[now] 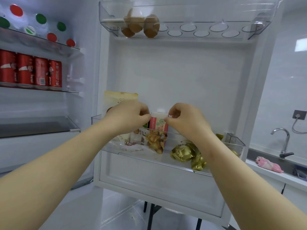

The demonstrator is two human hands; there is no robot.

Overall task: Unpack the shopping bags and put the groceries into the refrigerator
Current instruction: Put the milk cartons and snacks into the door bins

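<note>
White-and-red upright paper carton (158, 122) stands in the clear plastic door shelf (235, 142), long axis vertical, squarely between 2 grips: left grip (127, 115) pinches its left top edge, right grip (186, 120) its right.

Bright, even, cool light; soft focus, edges bowed.

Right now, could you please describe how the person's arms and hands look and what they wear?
The left hand and the right hand are bare: no gloves, rings, watch or bracelet can be seen. No sleeve shows anywhere up to the frame's edge.
</note>
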